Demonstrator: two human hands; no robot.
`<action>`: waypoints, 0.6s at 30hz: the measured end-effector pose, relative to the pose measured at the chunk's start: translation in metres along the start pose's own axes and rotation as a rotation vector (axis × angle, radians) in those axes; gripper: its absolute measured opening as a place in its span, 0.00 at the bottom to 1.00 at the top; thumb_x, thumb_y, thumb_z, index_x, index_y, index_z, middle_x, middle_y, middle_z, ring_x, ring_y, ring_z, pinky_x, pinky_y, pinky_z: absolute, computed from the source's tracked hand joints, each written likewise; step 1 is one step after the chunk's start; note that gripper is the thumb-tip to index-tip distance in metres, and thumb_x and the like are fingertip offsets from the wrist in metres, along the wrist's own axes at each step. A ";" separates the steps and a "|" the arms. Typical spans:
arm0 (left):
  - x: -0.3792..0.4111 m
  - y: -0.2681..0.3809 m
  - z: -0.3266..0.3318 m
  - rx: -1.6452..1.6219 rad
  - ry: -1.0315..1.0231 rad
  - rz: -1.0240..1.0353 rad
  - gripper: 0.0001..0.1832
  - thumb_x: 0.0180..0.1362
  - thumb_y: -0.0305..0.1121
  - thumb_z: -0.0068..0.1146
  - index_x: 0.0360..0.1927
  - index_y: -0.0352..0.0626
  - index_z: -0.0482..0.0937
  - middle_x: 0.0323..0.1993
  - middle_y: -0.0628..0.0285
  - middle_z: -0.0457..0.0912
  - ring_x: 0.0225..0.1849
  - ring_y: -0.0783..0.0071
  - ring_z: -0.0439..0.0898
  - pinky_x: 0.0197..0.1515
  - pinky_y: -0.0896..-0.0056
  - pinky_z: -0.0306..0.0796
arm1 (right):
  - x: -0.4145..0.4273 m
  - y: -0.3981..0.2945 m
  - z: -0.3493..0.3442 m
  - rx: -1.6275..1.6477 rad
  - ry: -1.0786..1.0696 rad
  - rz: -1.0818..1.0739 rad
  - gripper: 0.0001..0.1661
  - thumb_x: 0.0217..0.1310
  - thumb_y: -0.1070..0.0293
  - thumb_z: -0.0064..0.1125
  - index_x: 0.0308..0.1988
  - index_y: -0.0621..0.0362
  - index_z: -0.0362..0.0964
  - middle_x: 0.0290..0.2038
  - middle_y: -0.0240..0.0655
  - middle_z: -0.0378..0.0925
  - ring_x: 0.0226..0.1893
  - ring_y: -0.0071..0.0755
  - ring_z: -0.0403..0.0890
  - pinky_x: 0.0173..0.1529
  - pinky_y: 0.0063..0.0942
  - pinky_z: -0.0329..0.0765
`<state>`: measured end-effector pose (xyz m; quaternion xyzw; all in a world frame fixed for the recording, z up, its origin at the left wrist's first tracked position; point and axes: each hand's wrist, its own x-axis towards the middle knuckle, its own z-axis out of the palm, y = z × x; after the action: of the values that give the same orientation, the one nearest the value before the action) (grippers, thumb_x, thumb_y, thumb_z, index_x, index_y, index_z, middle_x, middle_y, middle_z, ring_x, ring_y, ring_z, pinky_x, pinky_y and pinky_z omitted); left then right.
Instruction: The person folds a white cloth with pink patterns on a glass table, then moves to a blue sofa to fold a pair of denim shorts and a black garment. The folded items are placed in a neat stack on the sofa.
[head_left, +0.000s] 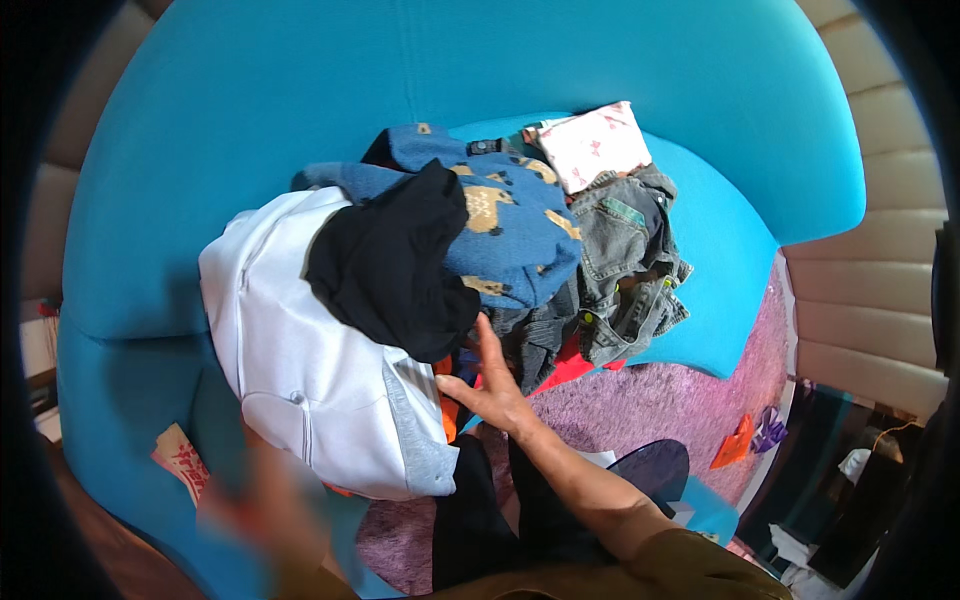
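Note:
A heap of clothes lies on a curved turquoise sofa (712, 187) in front of me. At its left is a white garment (300, 322) with seams and a light grey edge. A crumpled black garment (390, 262) lies over it. Behind sits a blue knit sweater (495, 247) with tan animal figures, beside a grey denim garment (615, 247). My right hand (491, 390) has thumb and fingers spread at the lower edge of the black garment, with nothing seen in its grasp. Blurred by motion, my left hand (262, 495) is below the white garment's left side; its fingers cannot be made out.
A folded white cloth with pink figures (596, 146) rests at the heap's back right. Left of me lies a paper packet with red writing (180, 457). Purple carpet (622, 409) surrounds the sofa's front. Orange (733, 444) and purple (769, 430) scraps lie at right.

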<state>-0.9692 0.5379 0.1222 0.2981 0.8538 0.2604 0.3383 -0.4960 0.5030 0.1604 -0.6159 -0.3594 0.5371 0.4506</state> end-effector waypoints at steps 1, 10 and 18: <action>-0.011 -0.004 -0.006 -0.029 0.029 -0.014 0.47 0.60 0.59 0.57 0.72 0.40 0.49 0.68 0.44 0.57 0.67 0.50 0.62 0.68 0.56 0.59 | 0.006 -0.002 0.005 -0.097 -0.064 -0.005 0.70 0.54 0.50 0.74 0.74 0.68 0.29 0.72 0.60 0.39 0.75 0.56 0.43 0.76 0.42 0.48; -0.089 0.017 0.007 -0.157 0.019 -0.034 0.41 0.62 0.55 0.55 0.67 0.39 0.54 0.63 0.43 0.61 0.62 0.49 0.65 0.66 0.56 0.61 | 0.026 0.021 -0.018 0.236 -0.163 0.284 0.57 0.60 0.63 0.68 0.75 0.63 0.38 0.71 0.44 0.56 0.67 0.34 0.62 0.68 0.28 0.63; -0.184 0.098 0.072 -0.301 -0.244 0.061 0.35 0.63 0.52 0.53 0.63 0.38 0.58 0.58 0.42 0.65 0.58 0.49 0.68 0.64 0.57 0.62 | -0.038 -0.049 -0.125 0.465 -0.044 0.240 0.48 0.53 0.75 0.69 0.70 0.67 0.54 0.69 0.42 0.62 0.69 0.35 0.63 0.71 0.31 0.61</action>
<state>-0.7744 0.4968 0.2174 0.2992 0.7483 0.3572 0.4721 -0.3773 0.4629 0.2213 -0.5222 -0.1603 0.6680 0.5054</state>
